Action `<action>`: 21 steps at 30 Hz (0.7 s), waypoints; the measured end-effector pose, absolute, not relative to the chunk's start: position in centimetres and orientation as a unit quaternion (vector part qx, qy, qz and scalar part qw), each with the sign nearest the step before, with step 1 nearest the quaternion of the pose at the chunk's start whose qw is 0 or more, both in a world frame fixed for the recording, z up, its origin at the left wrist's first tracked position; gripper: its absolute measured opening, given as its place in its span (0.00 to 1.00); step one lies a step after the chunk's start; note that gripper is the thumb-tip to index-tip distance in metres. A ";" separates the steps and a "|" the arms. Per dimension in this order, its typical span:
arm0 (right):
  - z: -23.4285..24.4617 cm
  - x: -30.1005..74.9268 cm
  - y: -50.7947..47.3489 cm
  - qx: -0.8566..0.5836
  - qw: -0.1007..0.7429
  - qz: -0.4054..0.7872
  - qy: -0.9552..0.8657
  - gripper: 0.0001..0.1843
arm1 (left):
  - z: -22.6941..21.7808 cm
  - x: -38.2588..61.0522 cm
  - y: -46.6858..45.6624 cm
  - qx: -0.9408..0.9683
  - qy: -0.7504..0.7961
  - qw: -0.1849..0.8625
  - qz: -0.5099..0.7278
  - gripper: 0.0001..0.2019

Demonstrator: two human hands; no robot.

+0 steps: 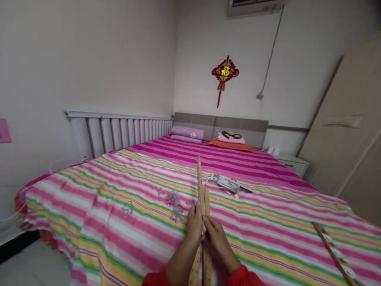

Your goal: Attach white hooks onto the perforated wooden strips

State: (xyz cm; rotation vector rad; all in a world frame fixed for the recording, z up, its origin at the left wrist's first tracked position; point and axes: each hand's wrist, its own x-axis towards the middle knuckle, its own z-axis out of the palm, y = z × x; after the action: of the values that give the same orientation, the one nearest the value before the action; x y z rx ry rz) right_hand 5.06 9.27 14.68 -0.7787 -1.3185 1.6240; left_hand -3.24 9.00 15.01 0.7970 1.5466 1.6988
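Observation:
Two long light wooden strips (194,272) run away from me, side by side, over the striped bedcover, with small dark dots along their near parts. My left hand (195,222) is wrapped round the left strip, whose far end points up toward the headboard. Against the other side, my right hand (216,236) pinches the strips with its thumb and fingers. The near ends run out of view at the bottom. Left of my hands lie crumpled clear plastic bits (173,198). Beyond them to the right is a clear plastic packet (224,183) with unclear contents.
Another wooden strip with white round pieces (335,251) lies at the right. Thin clear or wire-like bits (127,208) rest on the bedcover (98,234) at the left. Pillows (187,133) stand by the headboard (193,118); a white rail (119,116) borders the left side.

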 end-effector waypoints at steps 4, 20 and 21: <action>14.4 3.2 10.3 -0.318 0.422 0.646 -0.551 0.27 | 14.8 -6.5 10.9 0.323 0.628 0.258 0.659 0.22; 15.2 2.4 12.2 -0.347 0.381 0.670 -0.534 0.27 | 15.2 -12.6 14.8 0.348 0.665 0.256 0.609 0.19; 14.9 2.3 12.3 -0.351 0.380 0.663 -0.540 0.28 | 15.4 -13.0 15.1 0.343 0.668 0.246 0.612 0.19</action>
State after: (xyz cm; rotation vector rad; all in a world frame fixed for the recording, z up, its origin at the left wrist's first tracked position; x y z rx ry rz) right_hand 2.33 12.29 14.94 -0.8960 -1.3797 1.6936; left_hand -13.04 15.06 15.42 0.9361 1.8233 1.6708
